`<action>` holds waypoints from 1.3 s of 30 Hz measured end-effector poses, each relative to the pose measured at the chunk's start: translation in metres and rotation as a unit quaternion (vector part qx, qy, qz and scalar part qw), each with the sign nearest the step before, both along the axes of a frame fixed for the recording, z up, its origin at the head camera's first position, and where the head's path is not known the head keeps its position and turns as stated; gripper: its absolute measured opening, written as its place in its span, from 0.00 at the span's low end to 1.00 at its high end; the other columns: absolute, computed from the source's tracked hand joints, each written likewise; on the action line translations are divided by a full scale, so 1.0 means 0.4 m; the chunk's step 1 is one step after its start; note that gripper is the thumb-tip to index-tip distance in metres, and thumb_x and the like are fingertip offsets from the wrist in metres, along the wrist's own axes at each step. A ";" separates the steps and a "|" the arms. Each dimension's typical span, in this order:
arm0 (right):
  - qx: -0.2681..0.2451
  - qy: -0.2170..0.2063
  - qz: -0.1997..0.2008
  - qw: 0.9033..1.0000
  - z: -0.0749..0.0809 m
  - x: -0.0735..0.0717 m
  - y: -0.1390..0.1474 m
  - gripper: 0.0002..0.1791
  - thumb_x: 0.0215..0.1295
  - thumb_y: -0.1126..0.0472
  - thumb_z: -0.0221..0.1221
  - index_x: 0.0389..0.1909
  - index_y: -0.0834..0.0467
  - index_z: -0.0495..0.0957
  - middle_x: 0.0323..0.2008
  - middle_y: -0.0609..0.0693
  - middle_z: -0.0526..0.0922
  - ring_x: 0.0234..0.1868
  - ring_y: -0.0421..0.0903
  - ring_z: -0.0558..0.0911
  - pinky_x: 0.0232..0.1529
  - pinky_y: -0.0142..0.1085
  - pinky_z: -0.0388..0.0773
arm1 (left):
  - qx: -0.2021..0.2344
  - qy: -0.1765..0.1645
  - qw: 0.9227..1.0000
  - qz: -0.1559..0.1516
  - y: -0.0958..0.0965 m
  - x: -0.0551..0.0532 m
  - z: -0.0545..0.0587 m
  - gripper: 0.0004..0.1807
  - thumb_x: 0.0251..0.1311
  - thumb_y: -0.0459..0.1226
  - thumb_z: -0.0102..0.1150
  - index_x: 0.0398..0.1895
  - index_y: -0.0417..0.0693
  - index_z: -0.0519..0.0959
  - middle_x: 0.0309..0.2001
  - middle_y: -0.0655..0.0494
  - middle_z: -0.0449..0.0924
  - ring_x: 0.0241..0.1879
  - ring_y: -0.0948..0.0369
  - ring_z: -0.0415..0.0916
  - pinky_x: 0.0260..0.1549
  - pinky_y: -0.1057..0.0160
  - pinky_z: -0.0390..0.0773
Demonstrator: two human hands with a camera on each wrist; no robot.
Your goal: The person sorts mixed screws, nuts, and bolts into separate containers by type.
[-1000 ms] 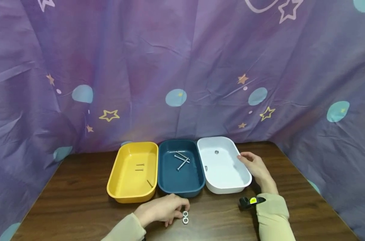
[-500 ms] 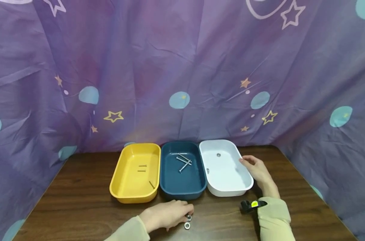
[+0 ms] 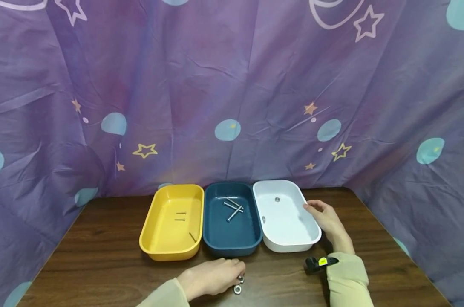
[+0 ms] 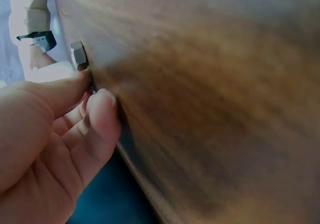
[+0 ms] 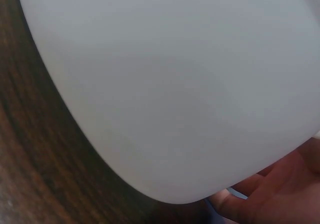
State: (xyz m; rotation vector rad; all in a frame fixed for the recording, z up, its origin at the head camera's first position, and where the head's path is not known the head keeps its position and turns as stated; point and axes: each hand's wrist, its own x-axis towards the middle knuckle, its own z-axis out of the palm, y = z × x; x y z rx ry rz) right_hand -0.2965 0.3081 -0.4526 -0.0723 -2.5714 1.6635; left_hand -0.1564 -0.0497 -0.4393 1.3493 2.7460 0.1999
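In the head view my left hand (image 3: 212,276) is low over the table in front of the blue tray, pinching a hex nut (image 3: 241,279) between thumb and fingers. Most of that nut is hidden by the fingertips; the left wrist view shows only a dark sliver of it. A second hex nut (image 3: 237,290) rests on the wood just beside, and in the left wrist view this nut (image 4: 79,56) appears past the thumb. My right hand (image 3: 327,219) grips the right rim of the white tray (image 3: 289,247), thumb at the rim. Two small nuts lie inside that tray.
The blue tray (image 3: 232,251), holding three long bolts (image 3: 233,214), stands between the white tray and a yellow tray (image 3: 174,256). Three small screws (image 3: 180,213) lie in the yellow one. A purple patterned curtain (image 3: 193,106) hangs behind the wooden table (image 3: 101,243).
My left hand has moved slightly right, and its fingers have closed on the upper nut, which now sits tilted at the fingertips. The right hand stays at the white tray; the head view has shifted slightly.
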 end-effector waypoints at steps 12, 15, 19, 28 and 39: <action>-0.006 0.004 0.004 1.000 -0.003 -0.002 -0.001 0.26 0.68 0.51 0.61 0.55 0.69 0.73 0.41 0.55 0.79 0.36 0.41 0.77 0.35 0.32 0.76 | -0.001 -0.014 1.000 0.017 -0.001 -0.001 0.004 0.03 0.68 0.41 0.57 0.36 0.56 0.73 0.31 0.68 0.69 0.30 0.71 0.72 0.30 0.72 0.74; -0.004 0.005 0.003 1.000 0.000 -0.003 -0.002 0.26 0.68 0.51 0.61 0.55 0.68 0.73 0.42 0.55 0.78 0.36 0.41 0.77 0.35 0.32 0.76 | 0.001 0.001 1.000 0.011 0.000 -0.003 0.008 0.04 0.68 0.42 0.57 0.35 0.57 0.73 0.30 0.68 0.69 0.30 0.71 0.72 0.30 0.72 0.73; 0.001 0.007 0.001 1.000 0.003 0.000 -0.003 0.25 0.68 0.52 0.61 0.55 0.69 0.74 0.42 0.56 0.78 0.35 0.41 0.77 0.35 0.32 0.76 | 0.011 0.000 1.000 -0.001 0.003 -0.004 0.019 0.04 0.68 0.43 0.57 0.35 0.58 0.73 0.30 0.69 0.68 0.29 0.72 0.70 0.29 0.73 0.72; 0.006 0.000 -0.003 1.000 -0.002 0.005 -0.001 0.24 0.69 0.53 0.60 0.55 0.69 0.73 0.42 0.55 0.78 0.36 0.42 0.77 0.35 0.32 0.76 | 0.043 -0.015 0.999 -0.018 0.018 -0.011 0.053 0.02 0.67 0.41 0.58 0.38 0.56 0.76 0.34 0.71 0.73 0.33 0.76 0.70 0.33 0.77 0.71; 0.008 0.002 -0.005 1.000 -0.006 0.001 -0.001 0.25 0.69 0.52 0.60 0.55 0.68 0.73 0.43 0.57 0.78 0.37 0.43 0.77 0.36 0.32 0.76 | 0.101 0.016 0.995 -0.016 0.011 -0.023 0.099 0.03 0.68 0.40 0.57 0.41 0.54 0.75 0.37 0.68 0.74 0.37 0.73 0.72 0.38 0.76 0.72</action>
